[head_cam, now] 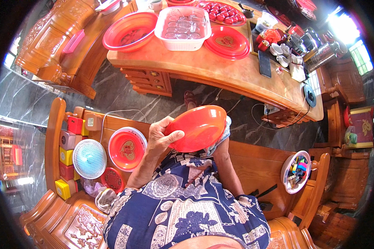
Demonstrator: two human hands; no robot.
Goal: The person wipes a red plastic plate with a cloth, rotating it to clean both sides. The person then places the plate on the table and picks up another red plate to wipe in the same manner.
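Note:
Above my lap I hold a red plastic basin (pixel 198 129), tilted so that its smooth outer side faces up towards me. My left hand (pixel 162 133) grips its left edge, with the thumb lying over the outside. On the far right side a light-blue cloth (pixel 225 137) is pressed against the basin. Behind that cloth is my right hand (pixel 217 150), whose fingers are mostly hidden by the basin and the cloth. On the bench to my left rests another red basin (pixel 124 147) with a gold heart print, set inside a white one.
Ahead, a long table (pixel 187 62) bears a large red basin (pixel 129 32), a white tub (pixel 183 45) of glasses, and a red lidded tray (pixel 227 42). Left on the bench stand a small fan (pixel 89 158) and several boxes (pixel 66 155). At right is a tub (pixel 296 172) of toy bricks.

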